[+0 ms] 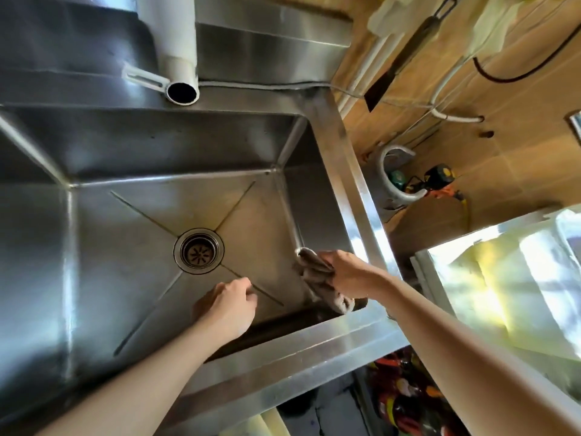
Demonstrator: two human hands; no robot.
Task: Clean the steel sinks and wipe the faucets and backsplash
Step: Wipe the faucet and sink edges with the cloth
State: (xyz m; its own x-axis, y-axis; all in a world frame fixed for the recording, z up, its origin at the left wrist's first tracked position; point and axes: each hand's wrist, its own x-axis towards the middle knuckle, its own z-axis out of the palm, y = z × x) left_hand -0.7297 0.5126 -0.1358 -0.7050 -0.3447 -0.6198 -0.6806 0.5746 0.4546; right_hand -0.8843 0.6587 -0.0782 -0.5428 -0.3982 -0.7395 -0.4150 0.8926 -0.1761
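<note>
I look straight down into a deep steel sink with a round drain in the middle of its floor. My right hand grips a bunched grey-brown cloth against the sink's right wall near the front right corner. My left hand hangs inside the basin just in front of the drain, fingers loosely curled and holding nothing. A white faucet spout with a small lever juts over the sink's back rim. The steel backsplash rises behind it.
The sink's right rim borders a tiled wall with white pipes, a hanging dark tool and cables. A white appliance top sits at the right. Colourful items lie on the floor below the front rim.
</note>
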